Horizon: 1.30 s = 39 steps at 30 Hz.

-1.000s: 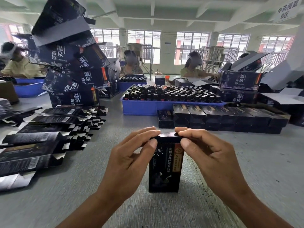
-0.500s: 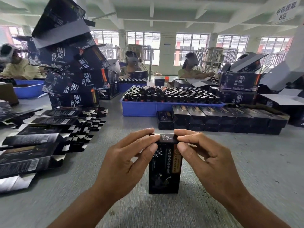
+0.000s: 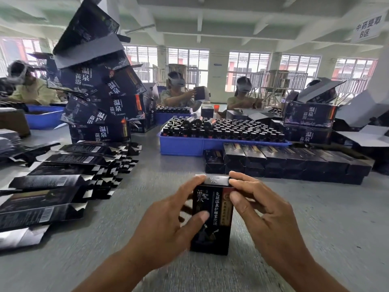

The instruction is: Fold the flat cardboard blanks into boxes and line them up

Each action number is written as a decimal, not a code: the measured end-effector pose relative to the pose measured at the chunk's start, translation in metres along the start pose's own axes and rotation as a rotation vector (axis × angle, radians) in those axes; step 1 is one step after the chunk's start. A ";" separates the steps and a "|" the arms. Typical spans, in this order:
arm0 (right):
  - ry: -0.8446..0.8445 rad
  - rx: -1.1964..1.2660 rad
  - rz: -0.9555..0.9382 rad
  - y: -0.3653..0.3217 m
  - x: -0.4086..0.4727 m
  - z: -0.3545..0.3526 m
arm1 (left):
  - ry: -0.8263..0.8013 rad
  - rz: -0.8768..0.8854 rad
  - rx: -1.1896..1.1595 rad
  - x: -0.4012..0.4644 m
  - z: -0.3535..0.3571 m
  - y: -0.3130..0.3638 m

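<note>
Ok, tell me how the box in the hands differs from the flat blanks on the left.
The box in the hands stands upright as a full folded carton; the flat blanks lie collapsed on the table.
The box's top flap is shut; the blanks' end flaps stick out loose.
The left hand and right hand hold the box; nobody touches the blanks.
Both are black printed cardboard.

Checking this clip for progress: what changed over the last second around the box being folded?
The left hand slid its thumb from the box's top edge down onto the front panel of the upright box. The right hand kept pinching the top flap. The box stayed standing in place; the flat blanks and finished row are unchanged.
</note>
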State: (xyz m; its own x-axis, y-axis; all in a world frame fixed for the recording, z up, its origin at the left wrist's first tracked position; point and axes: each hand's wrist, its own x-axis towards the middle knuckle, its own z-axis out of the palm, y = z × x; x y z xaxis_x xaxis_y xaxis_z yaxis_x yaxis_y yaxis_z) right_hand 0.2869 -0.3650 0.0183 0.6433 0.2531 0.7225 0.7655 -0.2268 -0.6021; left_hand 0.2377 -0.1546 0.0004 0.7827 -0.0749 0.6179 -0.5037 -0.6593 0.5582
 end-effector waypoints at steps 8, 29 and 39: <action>-0.239 -0.331 -0.076 0.009 -0.015 0.018 | 0.126 -0.388 -0.315 0.004 0.006 -0.007; -0.436 -0.965 -0.059 0.089 0.103 0.060 | -0.064 -0.538 0.222 0.010 0.010 -0.040; -0.572 -1.176 0.157 0.153 0.184 0.081 | -0.080 -0.625 0.237 0.017 0.012 -0.050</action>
State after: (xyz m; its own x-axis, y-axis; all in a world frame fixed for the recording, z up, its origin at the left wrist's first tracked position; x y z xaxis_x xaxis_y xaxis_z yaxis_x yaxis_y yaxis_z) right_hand 0.5233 -0.2767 0.0317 0.8599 0.4432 0.2532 0.4027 -0.8939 0.1968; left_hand 0.2803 -0.1318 -0.0235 0.9302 0.3251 0.1703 0.1394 -0.7424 0.6553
